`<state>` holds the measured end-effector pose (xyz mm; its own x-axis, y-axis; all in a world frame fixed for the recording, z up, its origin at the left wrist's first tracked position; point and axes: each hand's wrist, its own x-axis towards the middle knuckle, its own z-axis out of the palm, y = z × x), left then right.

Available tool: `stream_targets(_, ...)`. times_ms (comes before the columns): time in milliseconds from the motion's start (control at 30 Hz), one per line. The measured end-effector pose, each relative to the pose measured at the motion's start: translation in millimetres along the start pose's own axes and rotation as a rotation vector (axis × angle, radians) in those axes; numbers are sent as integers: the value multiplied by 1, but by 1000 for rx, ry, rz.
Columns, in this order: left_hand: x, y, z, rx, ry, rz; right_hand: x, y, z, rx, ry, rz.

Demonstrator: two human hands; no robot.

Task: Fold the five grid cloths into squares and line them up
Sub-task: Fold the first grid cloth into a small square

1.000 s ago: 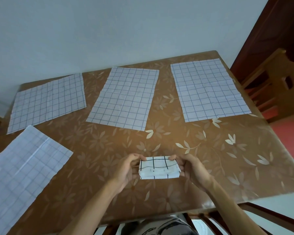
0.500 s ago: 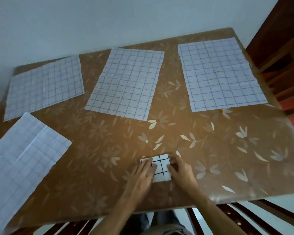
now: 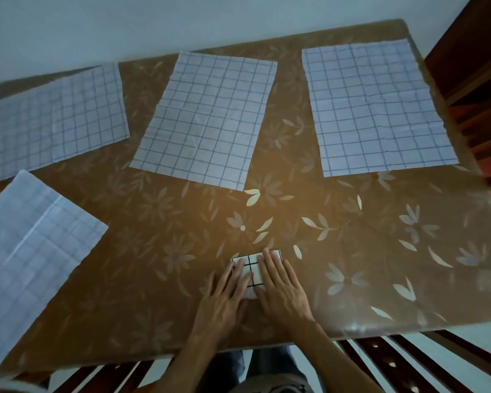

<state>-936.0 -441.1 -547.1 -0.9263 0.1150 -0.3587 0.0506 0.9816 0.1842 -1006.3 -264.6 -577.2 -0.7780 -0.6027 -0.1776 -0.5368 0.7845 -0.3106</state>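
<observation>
Hands, left (image 3: 223,299) and right (image 3: 281,287), flat, fingers straight, pressing folded grid cloth (image 3: 251,268), seemingly square

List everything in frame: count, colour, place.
folded cloth: 1, white with black grid, near table edge, under both hands
far-left cloth: 1, white with blue grid, flat
far-middle cloth: 1, same, flat
far-right cloth: 1, same, flat
near-left cloth: 1, pale grid, creased, runs out of frame
table: 1, brown floral top
chair slats: several, dark wood, below near edge
wooden furniture: 1, reddish-brown, far right
left hand: 1, flat on folded cloth
right hand: 1, flat on folded cloth
</observation>
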Motion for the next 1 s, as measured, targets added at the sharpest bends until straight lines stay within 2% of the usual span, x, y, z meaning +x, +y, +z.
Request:
stream_targets(100,-16,-7,-3,23,0,-40,-4,15,-11,-16,6,67)
stream_targets(433,8,10,-9,-35,22,-95,-3,12,-14,-93,-61,76)
stream_targets(667,-1,-4,-12,57,-45,-121,-3,14,-17,-128,-38,57)
stream_targets(1000,-5,1,-44,-85,-99,-178,7,-12,-38,-106,36,87)
